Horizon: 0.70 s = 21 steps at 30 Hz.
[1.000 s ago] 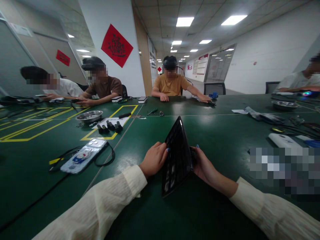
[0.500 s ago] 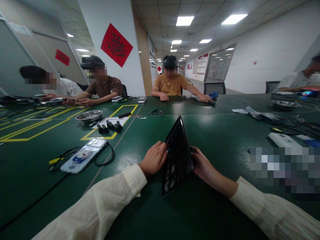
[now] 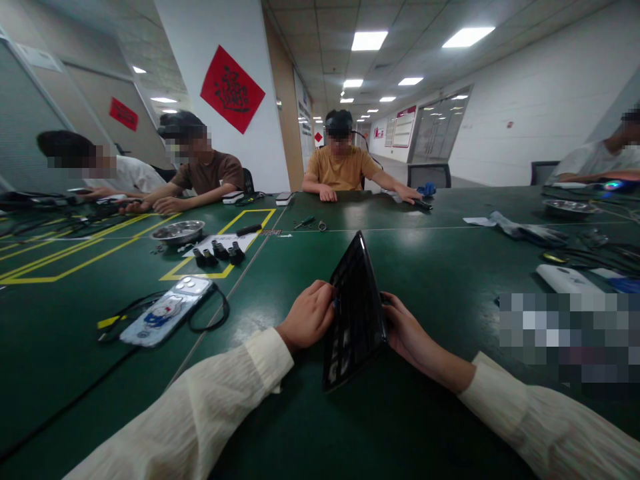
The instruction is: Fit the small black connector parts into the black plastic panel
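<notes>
Moved since the earlier frames: brown-shirted person's hands (image 3: 169, 205), now further left over the table (image 3: 285, 267). Unmoved: own hands and panel.

Nearest: two cream sleeves (image 3: 220, 393), forearms reaching inward.

Panel (image 3: 356, 313): one, black, glossy, on edge and tilted, centre of the table, between the hands.

Left hand (image 3: 311, 313): at panel's left face, fingers curled inward, tips touching it; gripping or only pressing, cannot tell.

Right hand (image 3: 407, 330): at panel's right edge, fingers bent, tips partly hidden behind it; firmness of hold, cannot tell.

Left of hands: phone (image 3: 167, 312), patterned case, lying beside a black cable (image 3: 220, 320).

Right: white device (image 3: 567, 279); cables (image 3: 595, 261).

Beyond, left: black fittings (image 3: 219, 253), grouped on and beside a paper (image 3: 223, 241); steel bowl (image 3: 179, 232).

Beyond, centre: screwdriver (image 3: 306, 222); small metal ring (image 3: 323, 226) near it.

Beyond, right: glove (image 3: 525, 231); second bowl (image 3: 570, 208).

Farthest: yellow-shirted person (image 3: 343, 167), seated, one arm outstretched; red sign (image 3: 233, 89) on a pillar (image 3: 187, 53).
</notes>
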Each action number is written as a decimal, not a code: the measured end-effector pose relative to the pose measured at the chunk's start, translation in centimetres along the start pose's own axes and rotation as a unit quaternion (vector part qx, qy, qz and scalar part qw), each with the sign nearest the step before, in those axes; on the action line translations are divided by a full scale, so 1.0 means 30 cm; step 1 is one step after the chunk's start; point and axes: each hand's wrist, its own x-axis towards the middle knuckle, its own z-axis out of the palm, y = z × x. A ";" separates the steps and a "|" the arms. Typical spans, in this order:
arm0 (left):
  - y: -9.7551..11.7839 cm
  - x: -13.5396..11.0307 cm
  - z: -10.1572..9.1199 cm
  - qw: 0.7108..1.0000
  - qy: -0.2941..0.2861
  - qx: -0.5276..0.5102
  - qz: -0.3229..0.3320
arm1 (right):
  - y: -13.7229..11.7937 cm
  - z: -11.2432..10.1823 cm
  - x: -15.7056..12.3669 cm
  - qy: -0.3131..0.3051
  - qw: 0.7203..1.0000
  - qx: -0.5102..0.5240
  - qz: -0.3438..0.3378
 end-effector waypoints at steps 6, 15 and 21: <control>-0.004 -0.001 -0.001 1.000 0.001 -0.004 -0.003 | -0.005 0.000 -0.002 0.011 1.000 0.008 0.003; -0.005 -0.005 0.001 1.000 0.001 -0.005 -0.006 | -0.011 0.003 -0.007 0.013 1.000 0.007 0.008; 0.000 -0.003 -0.005 1.000 0.005 -0.005 -0.003 | -0.010 0.003 -0.007 0.008 1.000 0.003 0.008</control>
